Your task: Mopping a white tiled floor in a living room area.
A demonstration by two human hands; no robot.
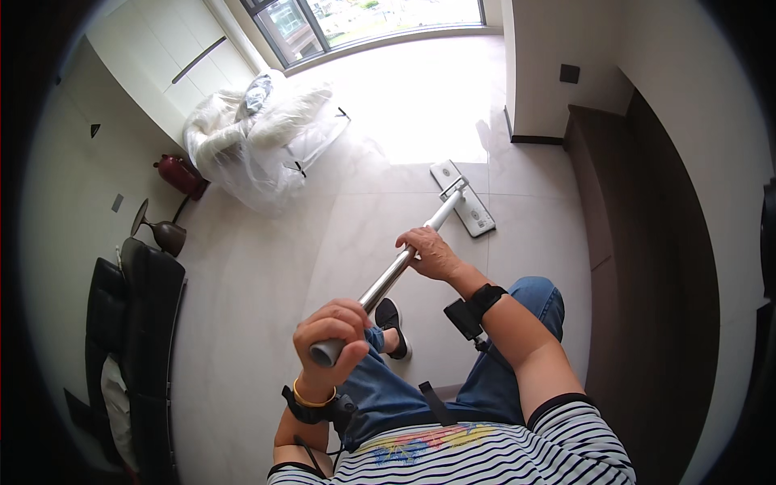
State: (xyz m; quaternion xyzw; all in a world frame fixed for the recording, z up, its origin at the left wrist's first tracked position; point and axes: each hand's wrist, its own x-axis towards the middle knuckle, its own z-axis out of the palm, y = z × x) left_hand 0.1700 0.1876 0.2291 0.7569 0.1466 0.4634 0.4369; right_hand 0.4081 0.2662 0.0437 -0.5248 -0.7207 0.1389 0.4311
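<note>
My left hand [330, 333] grips the grey end of a flat mop's metal handle [388, 280], close to my body. Further along the shaft, where the metal meets a white section, my right hand [431, 253] is wrapped around it. The handle slants away to the right down to a white rectangular mop head [463, 199], which lies flat on the pale tiled floor [254, 291]. A hinged bracket joins the handle to the head's middle. The pad beneath the head is hidden.
A dark brown cabinet [648, 291] runs along the right wall. Plastic-wrapped furniture [254, 139] stands at the far left, beside a dark red rounded object [179, 174]. A black leather sofa [148, 339] lines the left. A window [376, 24] is at the back.
</note>
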